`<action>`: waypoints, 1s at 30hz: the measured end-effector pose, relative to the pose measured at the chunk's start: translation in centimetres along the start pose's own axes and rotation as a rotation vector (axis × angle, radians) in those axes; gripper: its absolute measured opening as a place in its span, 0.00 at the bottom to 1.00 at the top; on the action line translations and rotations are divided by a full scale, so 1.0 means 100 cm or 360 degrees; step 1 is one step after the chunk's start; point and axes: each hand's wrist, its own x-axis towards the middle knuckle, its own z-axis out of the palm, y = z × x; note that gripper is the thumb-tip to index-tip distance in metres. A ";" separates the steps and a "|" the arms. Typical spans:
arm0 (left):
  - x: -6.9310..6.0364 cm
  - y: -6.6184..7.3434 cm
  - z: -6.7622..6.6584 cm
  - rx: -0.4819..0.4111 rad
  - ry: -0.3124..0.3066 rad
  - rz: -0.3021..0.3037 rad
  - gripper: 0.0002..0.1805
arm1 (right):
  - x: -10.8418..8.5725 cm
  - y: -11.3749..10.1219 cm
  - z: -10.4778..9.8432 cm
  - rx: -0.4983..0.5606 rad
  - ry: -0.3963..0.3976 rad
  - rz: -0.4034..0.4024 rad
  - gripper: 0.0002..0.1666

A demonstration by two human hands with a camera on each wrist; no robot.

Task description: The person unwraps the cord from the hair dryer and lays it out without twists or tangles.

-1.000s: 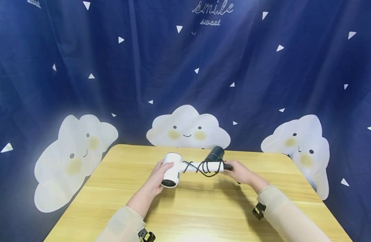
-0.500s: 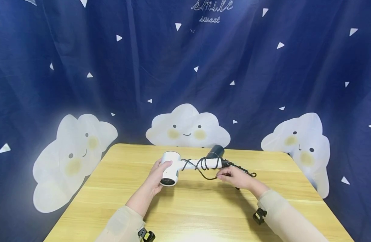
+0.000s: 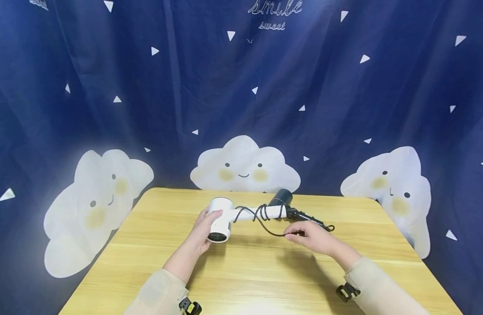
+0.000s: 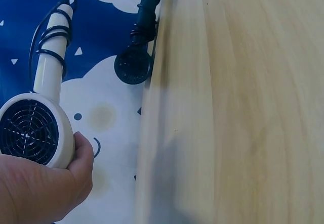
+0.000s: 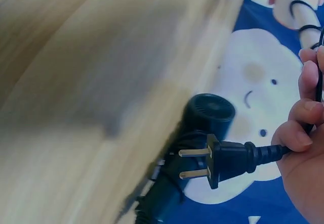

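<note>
My left hand [image 3: 201, 229] grips the white hair dryer [image 3: 220, 221] by its round head, holding it above the table with the handle pointing right. A black cord [image 3: 268, 230] winds around the handle, and my right hand [image 3: 310, 237] pinches its loose part. In the right wrist view the black two-pin plug [image 5: 228, 162] sticks out from the curled fingers of the right hand [image 5: 306, 148]. A dark hair dryer [image 3: 281, 198] lies behind the white one, its own cord wrapped about it; the white handle partly hides it.
The wooden table [image 3: 241, 271] spans the area under both hands. Behind its far edge hangs a dark blue curtain [image 3: 210, 87] with smiling white clouds and small triangles. A black wrist device [image 3: 348, 292] is strapped at the right sleeve.
My right hand has let go near the handle's end and moved down and slightly right, drawing a length of cord away from the handle. The white dryer has shifted slightly left.
</note>
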 end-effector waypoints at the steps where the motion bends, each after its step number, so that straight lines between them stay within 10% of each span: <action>1: 0.000 0.000 0.000 0.0004 0.0001 0.0002 0.42 | 0.000 -0.003 -0.002 -0.0022 0.0012 -0.0012 0.08; 19: 0.000 -0.005 -0.003 0.0019 0.0043 -0.0002 0.43 | 0.035 -0.090 -0.032 -0.0537 0.0117 -0.0543 0.04; 30: -0.002 -0.007 -0.003 0.0014 0.0033 0.0000 0.43 | 0.061 -0.113 -0.049 -0.0754 0.0181 -0.0590 0.02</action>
